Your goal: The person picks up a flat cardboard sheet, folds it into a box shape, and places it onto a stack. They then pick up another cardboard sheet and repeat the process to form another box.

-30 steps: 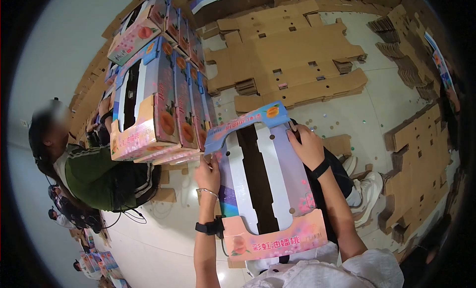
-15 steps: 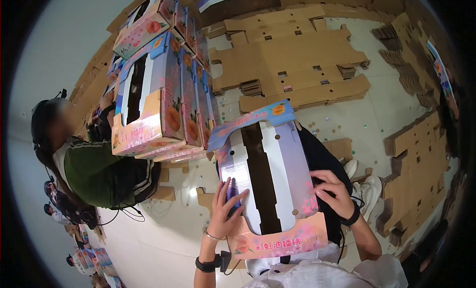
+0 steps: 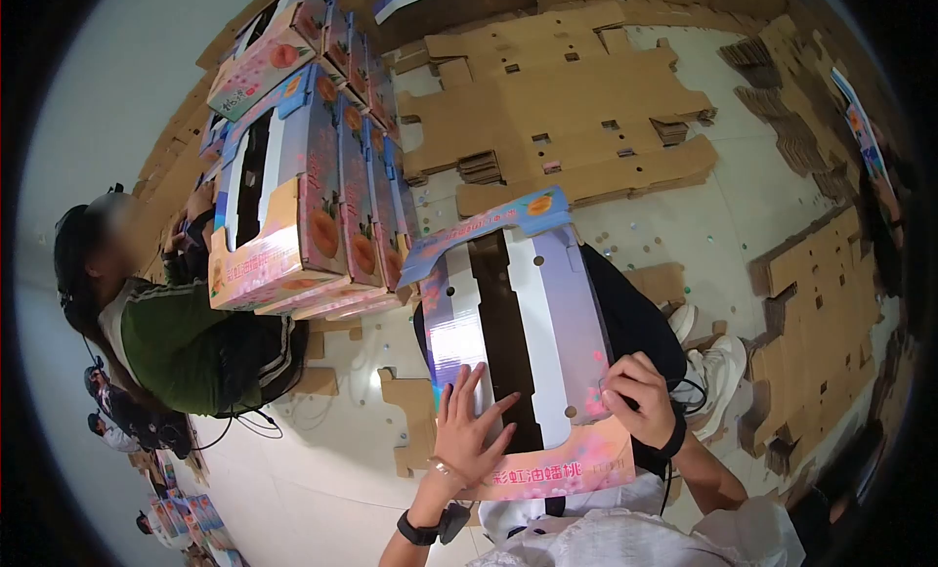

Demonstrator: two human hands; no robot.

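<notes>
A printed carton [image 3: 575,323] in blue, purple and peach rests on my lap, with a long dark opening down the middle of its top. My left hand [image 3: 473,432] lies on the carton's near left part, fingers spread, their tips reaching the white panel and the edge of the opening. At the carton's right side, my right hand [image 3: 637,396] has its fingers curled near the lower right corner. Whether those fingers pinch the cardboard is not clear. The near flap [image 3: 557,469] is peach with pink lettering.
Printed cartons [image 3: 322,206] stand stacked at the upper left, beside a seated person [image 3: 186,342] in green. Flat brown cardboard [image 3: 567,98] lies on the floor ahead, with more stacks [image 3: 821,313] to the right. Other people and cartons show at the far lower left.
My left hand has moved right, onto the carton's top near the opening. My right hand has moved slightly down, its fingers more curled. The view has shifted a little.
</notes>
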